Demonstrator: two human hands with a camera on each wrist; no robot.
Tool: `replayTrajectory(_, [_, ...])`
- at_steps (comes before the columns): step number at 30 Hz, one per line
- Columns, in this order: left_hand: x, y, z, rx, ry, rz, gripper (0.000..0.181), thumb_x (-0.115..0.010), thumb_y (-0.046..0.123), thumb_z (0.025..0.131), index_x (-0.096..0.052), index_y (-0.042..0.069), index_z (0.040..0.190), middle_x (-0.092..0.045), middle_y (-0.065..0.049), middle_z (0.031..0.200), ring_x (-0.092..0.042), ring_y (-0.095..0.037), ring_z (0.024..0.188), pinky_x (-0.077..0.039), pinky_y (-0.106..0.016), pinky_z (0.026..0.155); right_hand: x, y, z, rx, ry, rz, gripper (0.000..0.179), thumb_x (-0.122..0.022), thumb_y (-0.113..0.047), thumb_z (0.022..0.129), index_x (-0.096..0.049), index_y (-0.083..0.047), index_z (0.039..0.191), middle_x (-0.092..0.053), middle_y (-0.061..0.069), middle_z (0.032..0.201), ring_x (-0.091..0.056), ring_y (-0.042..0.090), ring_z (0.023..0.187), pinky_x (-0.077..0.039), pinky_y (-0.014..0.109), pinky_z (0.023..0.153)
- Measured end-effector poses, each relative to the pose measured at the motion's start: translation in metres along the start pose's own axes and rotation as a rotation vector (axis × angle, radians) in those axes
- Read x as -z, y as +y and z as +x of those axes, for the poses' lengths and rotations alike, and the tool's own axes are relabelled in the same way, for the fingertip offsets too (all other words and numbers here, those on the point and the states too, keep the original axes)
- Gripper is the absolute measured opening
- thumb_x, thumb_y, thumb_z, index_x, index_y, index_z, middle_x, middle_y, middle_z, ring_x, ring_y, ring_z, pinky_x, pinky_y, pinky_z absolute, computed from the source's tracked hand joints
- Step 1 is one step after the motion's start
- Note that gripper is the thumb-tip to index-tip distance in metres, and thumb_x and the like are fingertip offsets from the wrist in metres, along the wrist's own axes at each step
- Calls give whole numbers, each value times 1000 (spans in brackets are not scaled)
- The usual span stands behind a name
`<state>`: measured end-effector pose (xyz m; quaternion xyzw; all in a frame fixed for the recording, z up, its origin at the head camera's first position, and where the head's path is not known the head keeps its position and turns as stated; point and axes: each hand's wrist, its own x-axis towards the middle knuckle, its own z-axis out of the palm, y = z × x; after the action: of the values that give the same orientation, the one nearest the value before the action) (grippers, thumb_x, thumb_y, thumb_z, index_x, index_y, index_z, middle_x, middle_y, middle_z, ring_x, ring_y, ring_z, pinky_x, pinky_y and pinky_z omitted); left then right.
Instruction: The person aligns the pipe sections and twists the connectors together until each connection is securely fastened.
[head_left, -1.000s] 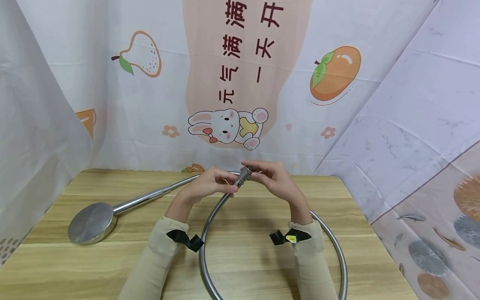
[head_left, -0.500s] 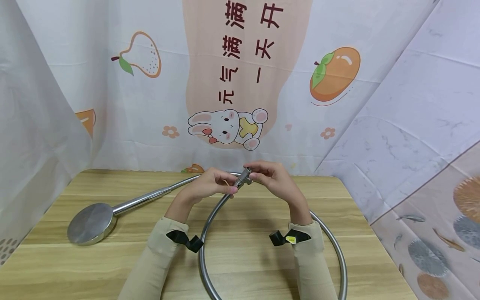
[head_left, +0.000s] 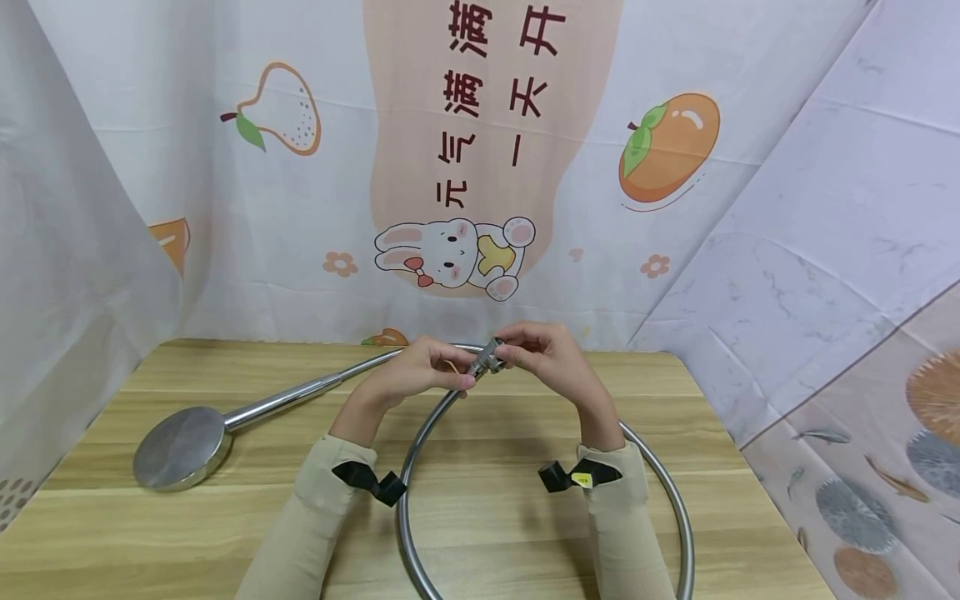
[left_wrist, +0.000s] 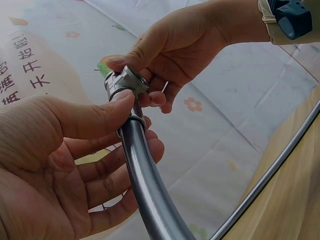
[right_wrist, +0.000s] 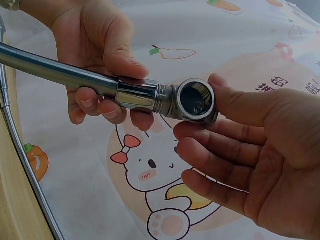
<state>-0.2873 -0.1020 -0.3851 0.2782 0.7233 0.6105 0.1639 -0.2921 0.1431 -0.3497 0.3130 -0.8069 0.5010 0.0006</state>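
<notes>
A flexible metal shower hose [head_left: 408,533] curves up from the table to my left hand [head_left: 416,367], whose thumb and fingers pinch its chrome end nut [right_wrist: 136,94]. On that end sits a short metal pipe fitting [right_wrist: 196,100] with a wide, internally threaded side opening. Some thread shows between nut and fitting in the right wrist view. My right hand [head_left: 546,357] pinches the fitting's far end between thumb and forefinger, its other fingers loosely bent below. Both hands hold the joint above the table's far edge. A round chrome shower head [head_left: 180,448] lies at left on the table.
The hose loops widely over the wooden table [head_left: 510,508], passing under the right forearm. The shower head's handle [head_left: 285,400] leads into the hose's other end. A printed curtain [head_left: 300,233] hangs right behind the table, with more sheeting at both sides.
The fitting has turned between my right fingers, so its side opening has swung round into the head view. My left hand keeps its hold, and the shower head stays put.
</notes>
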Motion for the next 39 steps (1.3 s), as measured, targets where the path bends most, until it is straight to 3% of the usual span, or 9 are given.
replayTrajectory(7, [1, 1, -1, -2, 9, -1, 28, -70, 6, 95, -70, -7, 120, -70, -4, 92, -71, -17, 80, -61, -36, 84, -2, -1, 0, 26, 17, 0, 20, -73, -8, 94, -75, 1, 112, -76, 14, 94, -68, 14, 75, -56, 22, 67])
replayTrajectory(12, [2, 0, -1, 10, 20, 5, 27, -71, 7, 95, -71, -6, 119, -70, -2, 89, -71, -18, 80, -60, -35, 84, -1, 0, 0, 72, -1, 38, 26, -70, -4, 95, -72, 2, 121, -76, 18, 103, -70, 8, 80, -59, 23, 73])
replayTrajectory(16, [2, 0, -1, 19, 28, 12, 26, -71, 9, 95, -72, -5, 117, -70, -3, 89, -71, -18, 81, -60, -34, 84, -1, 1, -1, 123, -23, 61, 29, -66, -1, 97, -69, 4, 125, -74, 20, 113, -70, 9, 85, -60, 26, 78])
replayTrajectory(22, [3, -1, -2, 15, 35, 9, 19, -71, 8, 96, -73, -2, 111, -71, -17, 93, -71, -19, 80, -60, -34, 83, 0, 2, -2, 172, -26, 49, 28, -62, 1, 99, -69, 3, 126, -72, 21, 121, -67, 11, 88, -56, 22, 77])
replayTrajectory(30, [4, -1, -1, 4, 31, 12, 21, -71, 8, 95, -73, -4, 112, -70, -2, 88, -71, -19, 80, -60, -34, 83, -1, 1, -1, 154, -16, 60, 27, -62, 2, 98, -69, 3, 125, -72, 21, 118, -65, 11, 87, -56, 19, 77])
replayTrajectory(34, [4, -2, 0, 3, 31, 10, 19, -71, 7, 95, -73, -3, 111, -71, -3, 88, -71, -18, 80, -60, -33, 83, -1, 0, -1, 141, -5, 62, 27, -63, 2, 97, -69, 4, 124, -72, 21, 114, -67, 11, 85, -57, 19, 76])
replayTrajectory(39, [3, -1, 1, 10, 28, 3, 22, -70, 6, 95, -72, -6, 114, -70, -3, 88, -70, -18, 79, -59, -33, 82, -1, 1, -1, 127, 5, 37, 25, -64, 1, 98, -70, 4, 122, -73, 20, 110, -68, 23, 81, -57, 20, 74])
